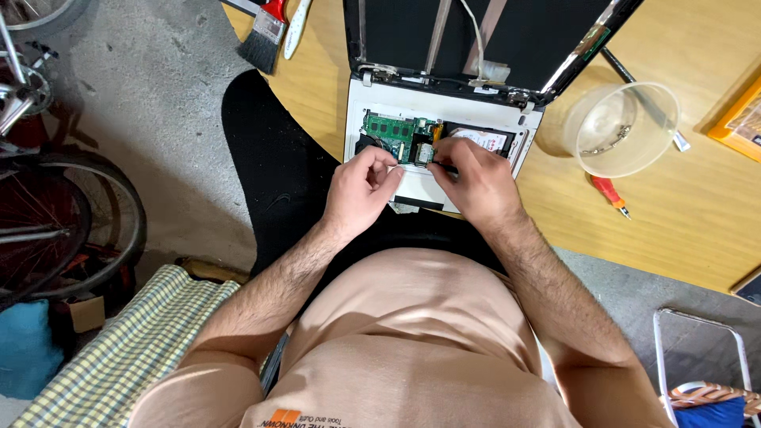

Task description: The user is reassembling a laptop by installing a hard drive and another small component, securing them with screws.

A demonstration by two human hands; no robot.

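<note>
A small white laptop (366,99) lies opened up on a round wooden table (690,206), its green circuit board (390,127) and a silver hard drive (485,140) exposed. My left hand (361,190) rests on the laptop's front left part, fingers curled near the board. My right hand (473,181) pinches a thin dark tool whose tip meets a small part at the middle of the board. The black screen lid (507,32) stands tilted back behind.
A clear plastic bowl (622,127) with small metal bits sits right of the laptop, a red-handled screwdriver (609,194) below it. A paintbrush (265,32) lies at the table's upper left. A bicycle wheel (71,230) stands at left, a chair frame (701,364) at lower right.
</note>
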